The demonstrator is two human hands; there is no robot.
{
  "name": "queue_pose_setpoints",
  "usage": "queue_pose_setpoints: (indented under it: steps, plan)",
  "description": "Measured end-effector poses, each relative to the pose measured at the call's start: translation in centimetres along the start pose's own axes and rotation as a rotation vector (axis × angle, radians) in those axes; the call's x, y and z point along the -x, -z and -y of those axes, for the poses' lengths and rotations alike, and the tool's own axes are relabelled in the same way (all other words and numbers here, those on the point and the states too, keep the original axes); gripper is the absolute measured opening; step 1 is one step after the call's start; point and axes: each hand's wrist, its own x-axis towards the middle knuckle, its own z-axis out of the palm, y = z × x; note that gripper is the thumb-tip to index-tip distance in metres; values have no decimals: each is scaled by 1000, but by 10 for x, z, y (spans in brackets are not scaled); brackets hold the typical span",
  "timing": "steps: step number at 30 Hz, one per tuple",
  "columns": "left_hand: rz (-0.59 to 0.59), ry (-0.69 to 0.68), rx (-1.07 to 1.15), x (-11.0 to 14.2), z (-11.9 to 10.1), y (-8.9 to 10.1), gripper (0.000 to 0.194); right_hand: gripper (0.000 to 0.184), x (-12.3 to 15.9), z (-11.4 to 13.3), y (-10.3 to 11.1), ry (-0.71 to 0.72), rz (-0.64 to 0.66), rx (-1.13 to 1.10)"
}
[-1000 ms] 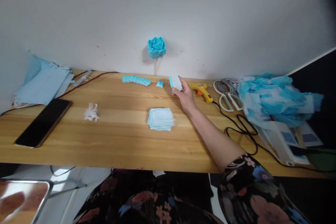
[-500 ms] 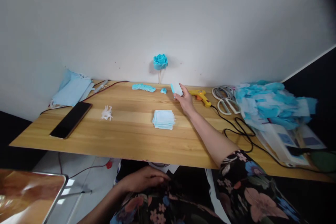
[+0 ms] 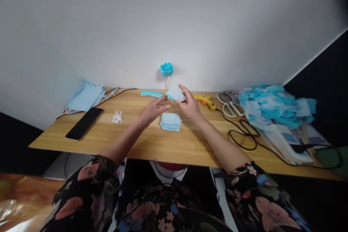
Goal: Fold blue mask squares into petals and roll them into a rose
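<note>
My right hand (image 3: 190,106) holds a white and light blue fabric square (image 3: 175,93) between its thumb and fingers, above the back of the table. My left hand (image 3: 155,110) is raised just left of the square, thumb and fingers apart, with nothing in it; whether a fingertip touches the square I cannot tell. Below and between the hands lies a stack of pale blue squares (image 3: 170,121). Behind them, a row of small folded blue pieces (image 3: 151,94) lies near the wall. A blue fabric rose (image 3: 166,69) on a thin stem stands against the wall.
Right of my right hand lies a yellow glue gun (image 3: 206,101), its black cord (image 3: 246,134) looping over the table (image 3: 146,145). Scissors (image 3: 233,110) and a heap of blue scraps (image 3: 274,105) are farther right. At left are a phone (image 3: 85,123), face masks (image 3: 85,96) and white scraps (image 3: 117,117).
My left hand has risen from my lap to beside the fabric square. My right hand has moved slightly, the square now turned and lower. The view has shifted a little.
</note>
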Motion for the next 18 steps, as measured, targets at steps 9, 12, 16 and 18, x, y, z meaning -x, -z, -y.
queue_pose_setpoints:
  steps: [9, 12, 16, 18]
  plan:
    - [-106, 54, 277, -42, 17, -13, 47, 77, -12, -6, 8, -68, 87, -41]
    - [-83, 81, 428, -45, 22, -11, 45, 81, -16, -13, 17, -136, 108, -212]
    - [-36, 67, 520, -44, 29, -13, 43, 67, -13, -14, 22, -235, 98, -299]
    - [-32, 59, 478, -41, 33, -14, 43, 60, -12, -13, 18, -265, 96, -321]
